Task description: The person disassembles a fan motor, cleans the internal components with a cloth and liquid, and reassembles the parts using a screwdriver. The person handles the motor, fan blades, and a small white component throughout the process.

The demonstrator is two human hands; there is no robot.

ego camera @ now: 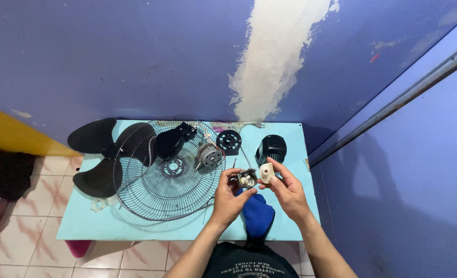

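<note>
A small grey gear housing (247, 178) is pinched in the fingers of the left hand (228, 198), and a cream cap (267, 172) is clamped in the fingers of the right hand (289, 193), both held above the light-blue surface (84, 226) near a blue cloth (258, 213). The wire fan guard (166, 175) lies alongside. For a clean fit, the two parts are best kept level and square to each other.

You're at a makeshift repair corner in a home: a low light-blue table (84, 226) set against a blue wall (110, 56) with flaked plaster at upper centre, pinkish floor tiles (27, 242) at lower left. Fan parts cover the tabletop: wire guard (151, 201), black blade (97, 154), motor (209, 155).
</note>
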